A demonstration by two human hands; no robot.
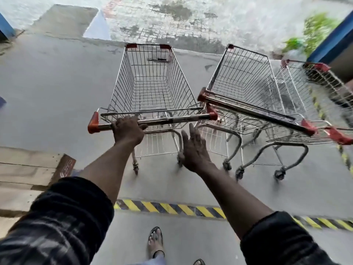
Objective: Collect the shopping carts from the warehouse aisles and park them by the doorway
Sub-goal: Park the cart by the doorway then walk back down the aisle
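I'm looking down on a grey concrete floor just inside a doorway, with wet paving beyond the threshold. A blue door post stands at the right, with a green plant beside it. A yellow-and-black hazard strip crosses the floor ahead of the wearer's sandalled foot.

The left hand reaches forward, fingers curled over the chrome handle of the nearest cart, toward the bar's left end. The right hand hangs out below the bar and apart from it, fingers straight and spread, holding nothing.

The nearest cart stands nose toward the threshold. Just to its right the second cart sits angled, and its handle's red end cap is close to the held bar's right end. The third cart, blurred, sits beside that one, near the post. Left of the held cart, open concrete runs to stacked cardboard cartons at the frame's left edge
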